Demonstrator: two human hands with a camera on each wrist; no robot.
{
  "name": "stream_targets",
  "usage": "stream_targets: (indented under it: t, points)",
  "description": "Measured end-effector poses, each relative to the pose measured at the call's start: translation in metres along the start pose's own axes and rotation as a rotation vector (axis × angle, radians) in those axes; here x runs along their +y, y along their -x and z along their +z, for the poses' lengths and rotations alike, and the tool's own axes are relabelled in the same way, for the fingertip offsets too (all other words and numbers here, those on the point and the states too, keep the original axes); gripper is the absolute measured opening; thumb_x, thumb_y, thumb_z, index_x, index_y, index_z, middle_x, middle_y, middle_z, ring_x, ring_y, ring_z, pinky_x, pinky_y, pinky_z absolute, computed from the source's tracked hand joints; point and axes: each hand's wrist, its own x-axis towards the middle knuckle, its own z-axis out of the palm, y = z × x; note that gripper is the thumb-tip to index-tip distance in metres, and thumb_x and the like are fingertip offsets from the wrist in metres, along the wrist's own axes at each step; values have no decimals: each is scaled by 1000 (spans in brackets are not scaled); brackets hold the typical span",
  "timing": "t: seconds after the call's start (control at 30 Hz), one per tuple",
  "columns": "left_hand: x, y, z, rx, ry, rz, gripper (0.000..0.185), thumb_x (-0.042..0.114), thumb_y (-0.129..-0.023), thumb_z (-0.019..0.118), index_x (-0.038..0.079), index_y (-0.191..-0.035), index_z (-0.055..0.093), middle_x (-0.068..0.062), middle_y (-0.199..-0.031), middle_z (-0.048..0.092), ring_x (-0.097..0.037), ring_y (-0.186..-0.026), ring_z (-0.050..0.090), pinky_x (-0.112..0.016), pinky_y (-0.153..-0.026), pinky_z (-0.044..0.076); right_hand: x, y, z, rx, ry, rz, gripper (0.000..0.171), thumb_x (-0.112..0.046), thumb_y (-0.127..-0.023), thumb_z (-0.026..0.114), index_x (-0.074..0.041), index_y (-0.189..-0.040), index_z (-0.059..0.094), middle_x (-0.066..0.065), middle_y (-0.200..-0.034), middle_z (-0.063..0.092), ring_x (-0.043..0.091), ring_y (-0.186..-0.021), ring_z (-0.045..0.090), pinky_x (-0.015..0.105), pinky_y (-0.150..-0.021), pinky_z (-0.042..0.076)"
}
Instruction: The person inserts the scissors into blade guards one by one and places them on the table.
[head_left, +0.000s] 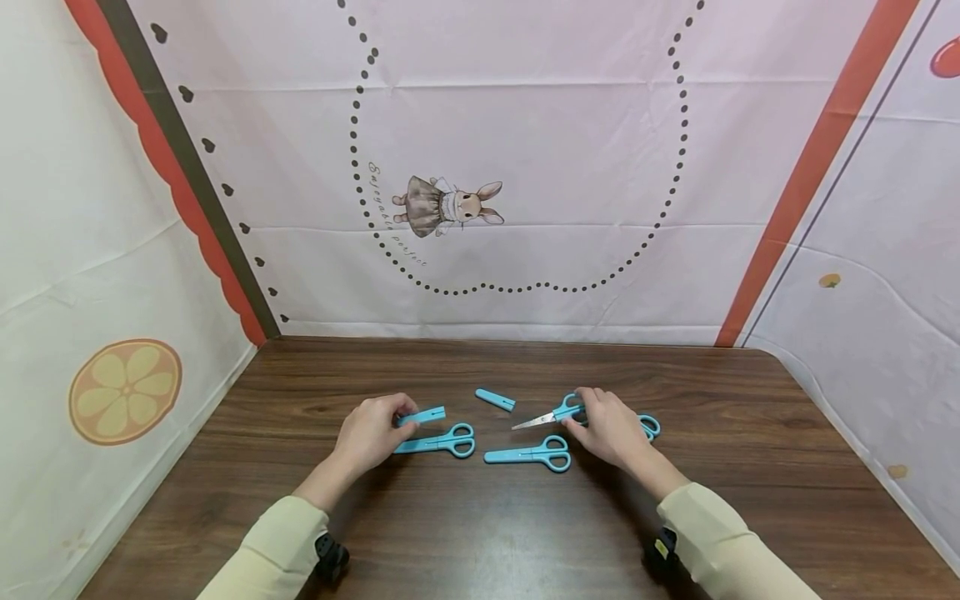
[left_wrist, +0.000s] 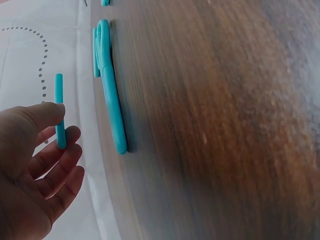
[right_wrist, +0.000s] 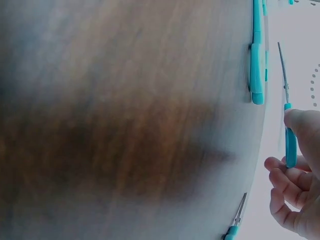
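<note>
1. Left hand [head_left: 369, 435] pinches a small turquoise plastic blade cap [head_left: 422, 415] between thumb and fingertips. The cap sticks out past the fingers toward the right hand, lifted just off the table. In the left wrist view the thumb [left_wrist: 42, 114] sits on one side of the cap [left_wrist: 59, 111] with the index finger behind it; the other fingers are loosely bent and hold nothing.
2. Just in front of the left palm lies a capped pair of turquoise plastic-handled scissors [head_left: 438, 441], flat on the dark brown wooden table [head_left: 480, 533], handle loops pointing away from the hand toward the centre. They are close to the fingers; contact can't be told.
3. Right hand [head_left: 611, 427] grips an uncapped pair of turquoise scissors with a bare steel blade [head_left: 546, 416] by the handle, fingers curled round it. The blade points toward the left hand, slightly raised off the wood. The right wrist view shows the same: thumb and fingers [right_wrist: 282, 172] on the handle, blade [right_wrist: 284, 70] sticking out free.
4. Just below the right hand's fingertips, a second capped turquoise pair [head_left: 528, 454] lies flat, apart from the held blade.
5. Behind the right hand, part of another turquoise handle loop [head_left: 649, 426] shows, mostly hidden by the hand.
6. Between both hands, farther out, a loose turquoise cap [head_left: 495, 400] lies alone on the table.
7. Cream sleeves [head_left: 273, 554] cover both forearms.
</note>
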Motion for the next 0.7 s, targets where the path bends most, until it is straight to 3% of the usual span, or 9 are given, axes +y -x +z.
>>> stream_targets:
  t: [0.3, 0.43, 0.6, 0.7]
  points:
    - [3, -1, 1, 5, 3, 15, 9, 23, -80, 71, 22, -87, 65, 9, -80, 63, -6, -67, 52, -26, -57, 43, -1, 3, -3, 1, -16, 5, 52, -37, -83, 65, 1, -118, 55, 16, -108, 62, 31, -94, 61, 45, -73, 50]
    - [6, -1, 2, 1, 9, 17, 9, 23, -80, 71, 22, -87, 66, 9, -81, 63, -7, -68, 54, -27, -58, 43, -2, 3, -4, 11, -7, 7, 52, -38, -80, 68, -1, -115, 57, 13, -102, 65, 24, -77, 63, 37, -60, 50]
    - [8, -2, 3, 5, 13, 26, 9, 22, -79, 71, 22, -87, 66, 10, -81, 63, -5, -68, 54, -26, -58, 43, -4, 3, -5, 0, -9, 24, 51, -41, -79, 69, -4, -113, 59, 17, -107, 65, 8, -44, 44, 26, -39, 33]
    - [9, -2, 3, 4, 16, 27, 10, 22, -79, 72, 22, -87, 66, 9, -81, 64, -5, -68, 53, -26, -58, 43, -5, 3, -6, -2, -12, 43, 51, -42, -78, 68, -5, -112, 60, 10, -86, 67, 7, -39, 37, 25, -36, 28]
